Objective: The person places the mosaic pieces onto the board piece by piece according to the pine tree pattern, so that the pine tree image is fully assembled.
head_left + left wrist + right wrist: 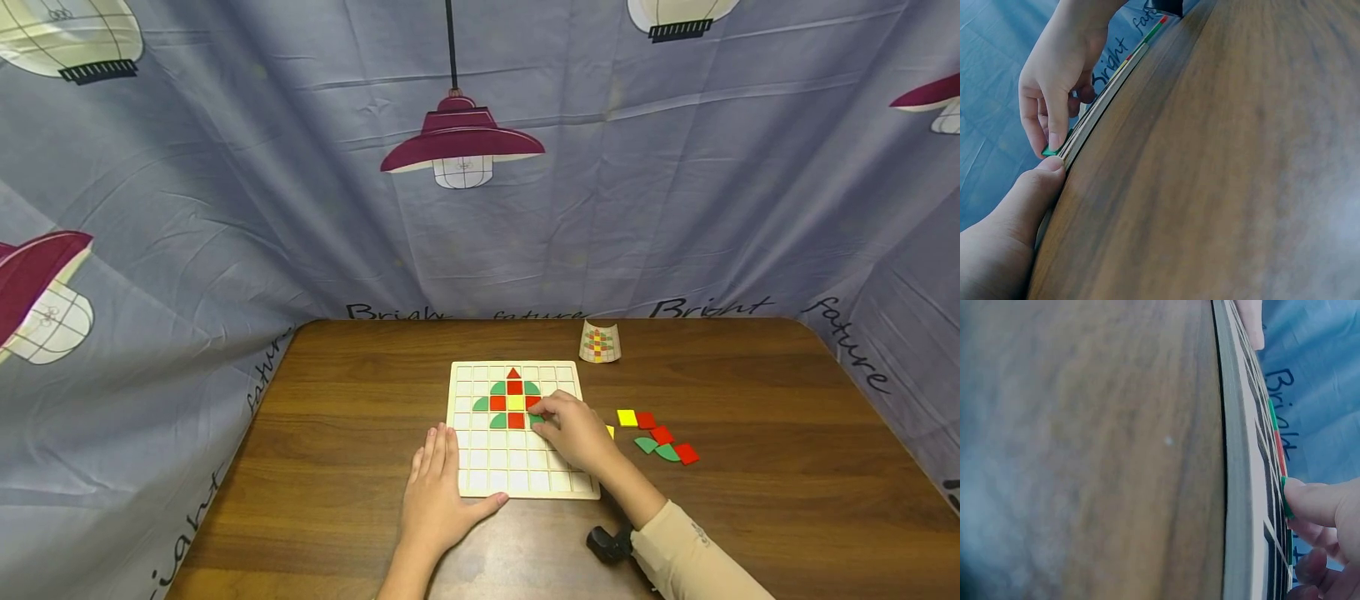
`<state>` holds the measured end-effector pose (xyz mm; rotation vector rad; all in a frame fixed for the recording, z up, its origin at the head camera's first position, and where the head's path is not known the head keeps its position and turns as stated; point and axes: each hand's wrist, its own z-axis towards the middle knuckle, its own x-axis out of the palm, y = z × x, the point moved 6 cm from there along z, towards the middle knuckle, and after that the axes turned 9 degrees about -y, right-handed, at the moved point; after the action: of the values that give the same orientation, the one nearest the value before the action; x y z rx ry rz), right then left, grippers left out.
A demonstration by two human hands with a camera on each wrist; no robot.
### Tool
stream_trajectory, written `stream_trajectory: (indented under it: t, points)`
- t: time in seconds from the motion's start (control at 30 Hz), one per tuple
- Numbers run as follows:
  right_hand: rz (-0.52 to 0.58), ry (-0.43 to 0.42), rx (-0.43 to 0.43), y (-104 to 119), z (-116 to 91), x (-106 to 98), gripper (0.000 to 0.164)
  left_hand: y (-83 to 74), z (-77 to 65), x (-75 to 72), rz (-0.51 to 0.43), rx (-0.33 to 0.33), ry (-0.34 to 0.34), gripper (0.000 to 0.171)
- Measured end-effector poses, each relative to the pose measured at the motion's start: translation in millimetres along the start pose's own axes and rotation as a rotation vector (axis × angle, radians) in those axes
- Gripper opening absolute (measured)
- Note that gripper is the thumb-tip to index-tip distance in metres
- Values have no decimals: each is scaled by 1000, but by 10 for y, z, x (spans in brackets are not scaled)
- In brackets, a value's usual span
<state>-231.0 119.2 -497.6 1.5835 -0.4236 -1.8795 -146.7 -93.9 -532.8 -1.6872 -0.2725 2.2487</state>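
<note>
A pale grid board [480,462] lies on the table with a pattern of red, yellow and green tiles in its upper middle cells. Along its lower left edge my left hand [435,508] rests with straight fingers, the thumb spread along the front edge. My right hand [576,433] is over the board's right side. Its thumb and fingers pinch a green quarter-circle tile [1286,499] beside the red tile [516,421] in the pattern's bottom row. The left wrist view also has this green tile [1050,150] between the fingertips, close to the board surface.
Right of the board lie loose tiles: a yellow square [627,418], red squares [686,453] and green quarter-circles [667,452]. Another yellow tile [611,432] is partly hidden by my right hand. A pattern card [600,342] stands behind the board. A black object [606,545] is near my right wrist.
</note>
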Motion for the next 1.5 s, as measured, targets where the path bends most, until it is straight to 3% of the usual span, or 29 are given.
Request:
stream_trajectory:
  t: [0.53,0.8,1.17,1.5]
  points:
    - [19,-11,-11,-26,26,17,21,-24,6,-28,-5,2,-5,124]
    - [3,-21,-3,-34,34,45,6,-24,5,-27,-15,-4,-9,124]
    - [-12,-40,7,-39,28,49,16,-15,7,-24,-14,-5,-3,125]
    - [-35,-64,-27,-19,24,51,13,-7,6,-25,-12,-3,-4,124]
